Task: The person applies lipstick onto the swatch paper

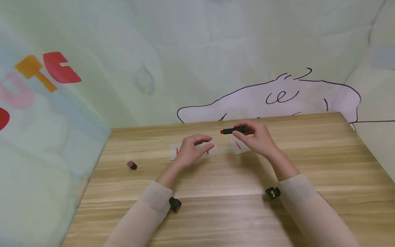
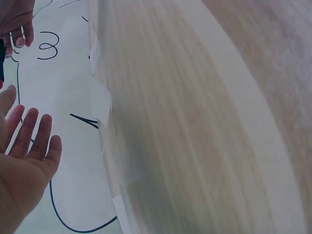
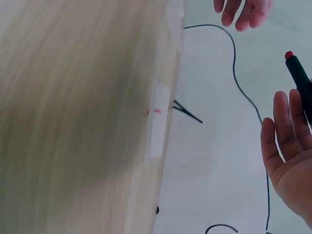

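A slim black tube with a red tip (image 1: 229, 130) is pinched between the thumb and fingers of my right hand (image 1: 257, 137). Its red end points left, toward my left hand; whether it is a lipstick or a marker I cannot tell. My left hand (image 1: 192, 149) hovers bent with thumb and fingers apart, nothing between them. In the right wrist view the red-tipped tube (image 3: 300, 78) shows beyond the right fingers. Below the hands lie white paper pieces with red strokes: one on the right (image 1: 237, 145), a middle one (image 1: 212, 151) partly covered, and one on the left (image 1: 173, 152).
On the wooden table (image 1: 216, 212) a small dark cylinder with a mauve end (image 1: 132, 165) lies to the left. Behind the table's back edge hangs a pale backdrop (image 1: 185, 68) with a line drawing. Black wrist cameras sit at both sleeves.
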A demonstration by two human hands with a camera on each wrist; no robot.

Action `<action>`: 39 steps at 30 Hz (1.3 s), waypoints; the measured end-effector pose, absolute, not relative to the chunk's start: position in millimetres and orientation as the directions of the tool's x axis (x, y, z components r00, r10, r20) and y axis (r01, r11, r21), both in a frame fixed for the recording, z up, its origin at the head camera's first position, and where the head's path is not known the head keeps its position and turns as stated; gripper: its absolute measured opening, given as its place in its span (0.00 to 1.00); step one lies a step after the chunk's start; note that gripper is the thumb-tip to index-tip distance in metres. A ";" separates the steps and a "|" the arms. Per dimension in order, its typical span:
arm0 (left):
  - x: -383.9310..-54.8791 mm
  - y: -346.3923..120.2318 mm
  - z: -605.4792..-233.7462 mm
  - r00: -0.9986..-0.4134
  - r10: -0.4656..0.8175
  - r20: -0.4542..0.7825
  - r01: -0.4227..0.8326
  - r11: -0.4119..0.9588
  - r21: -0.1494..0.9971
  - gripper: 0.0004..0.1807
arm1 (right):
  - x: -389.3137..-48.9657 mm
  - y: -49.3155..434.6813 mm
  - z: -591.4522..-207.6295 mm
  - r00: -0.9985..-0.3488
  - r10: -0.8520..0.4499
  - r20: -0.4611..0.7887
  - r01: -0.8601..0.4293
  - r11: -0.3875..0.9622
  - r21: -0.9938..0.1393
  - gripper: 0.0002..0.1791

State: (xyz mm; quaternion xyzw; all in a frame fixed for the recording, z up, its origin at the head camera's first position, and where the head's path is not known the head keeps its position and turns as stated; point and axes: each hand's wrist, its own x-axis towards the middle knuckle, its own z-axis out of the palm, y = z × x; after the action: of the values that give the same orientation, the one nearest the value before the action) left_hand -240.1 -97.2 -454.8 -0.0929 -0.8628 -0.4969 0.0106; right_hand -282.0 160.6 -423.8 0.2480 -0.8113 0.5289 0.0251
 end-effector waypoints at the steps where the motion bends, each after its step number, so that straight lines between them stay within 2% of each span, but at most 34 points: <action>1: -238.7 -97.5 -453.9 -0.986 0.139 0.094 0.149 0.474 0.868 0.19 | -281.0 158.9 -422.5 -0.874 -0.378 0.305 -0.431 0.315 -0.845 0.11; 6: -231.6 -99.4 -449.5 -0.994 0.100 0.047 0.084 0.407 0.910 0.21 | -277.0 150.0 -417.6 -0.865 -0.393 0.312 -0.436 0.281 -0.855 0.11; 13: -225.5 -100.2 -444.7 -0.996 0.068 0.050 0.067 0.274 0.959 0.16 | -273.0 137.9 -413.6 -0.852 -0.412 0.325 -0.432 0.199 -0.880 0.11; 19: -223.0 -95.7 -438.1 -0.999 0.033 0.028 0.033 0.174 0.984 0.17 | -268.9 126.0 -412.4 -0.847 -0.412 0.336 -0.427 0.150 -0.892 0.11; 31: -215.0 -94.1 -430.4 -0.992 0.035 0.123 0.125 0.072 0.990 0.16 | -260.1 94.8 -418.8 -0.816 -0.436 0.381 -0.422 -0.002 -0.907 0.10; 39: -212.6 -102.0 -427.4 -0.980 -0.028 0.199 0.199 0.014 0.980 0.15 | -253.8 79.0 -420.4 -0.817 -0.460 0.347 -0.338 -0.106 -0.935 0.10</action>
State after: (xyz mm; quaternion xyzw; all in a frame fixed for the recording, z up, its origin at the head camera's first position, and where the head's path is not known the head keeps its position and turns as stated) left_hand -212.6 -102.0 -427.4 -0.0606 -0.7075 -0.6994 0.0810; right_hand -253.8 79.0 -420.4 0.2990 -0.6670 0.6810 -0.0448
